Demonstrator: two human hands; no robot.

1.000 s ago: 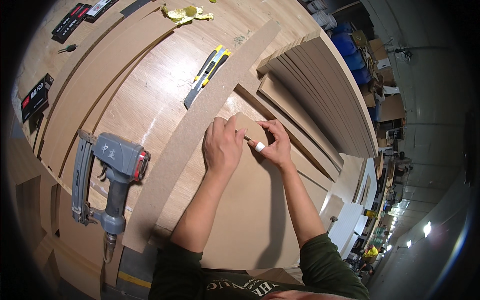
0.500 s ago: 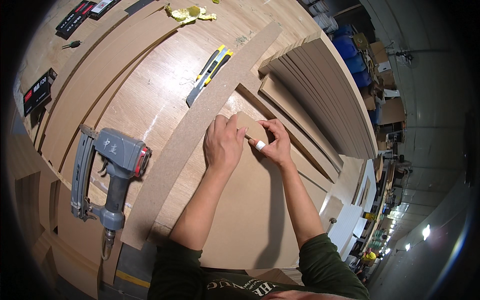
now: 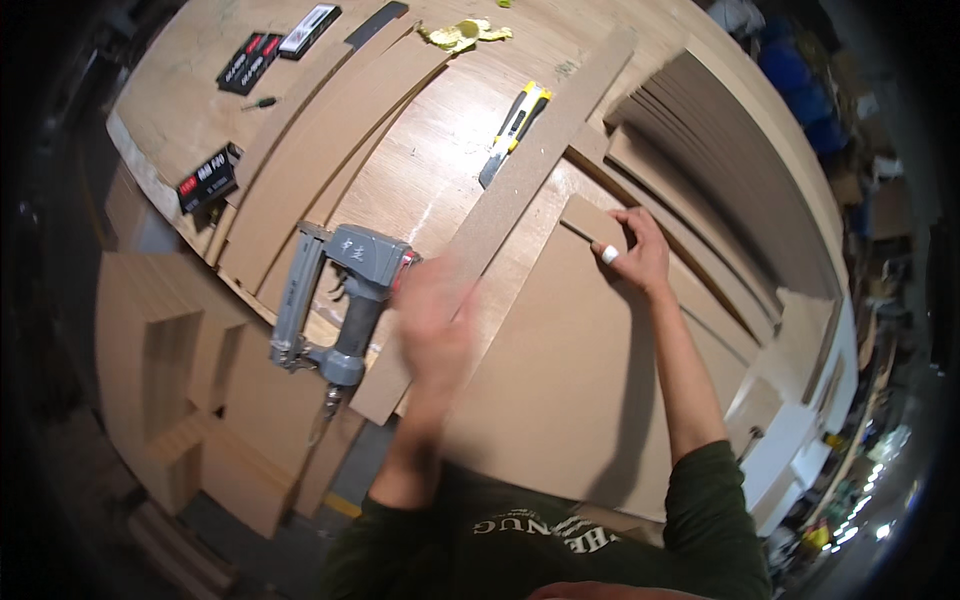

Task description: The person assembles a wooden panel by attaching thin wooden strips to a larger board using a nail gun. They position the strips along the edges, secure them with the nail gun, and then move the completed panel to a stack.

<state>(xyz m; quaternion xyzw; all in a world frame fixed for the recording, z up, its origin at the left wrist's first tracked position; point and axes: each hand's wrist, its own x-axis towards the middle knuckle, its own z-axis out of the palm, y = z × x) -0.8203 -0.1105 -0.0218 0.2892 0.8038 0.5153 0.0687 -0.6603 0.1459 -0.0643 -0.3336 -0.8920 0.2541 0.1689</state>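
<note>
head view: left hand (image 3: 432,310) motion-blurred, fingers unreadable, cannot tell whether spread or curled; now just beside the grey pneumatic nailer (image 3: 345,300), off the small fibreboard block (image 3: 592,220) it pressed earlier. right hand (image 3: 635,252) unchanged, fingers pinched on that block atop the large fibreboard panel (image 3: 570,380), beside the long fibreboard strip (image 3: 520,185).

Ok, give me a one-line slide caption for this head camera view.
Right hand pins a small brown fibreboard block on a large board; blurred left hand nears a grey pneumatic nail gun.
</note>
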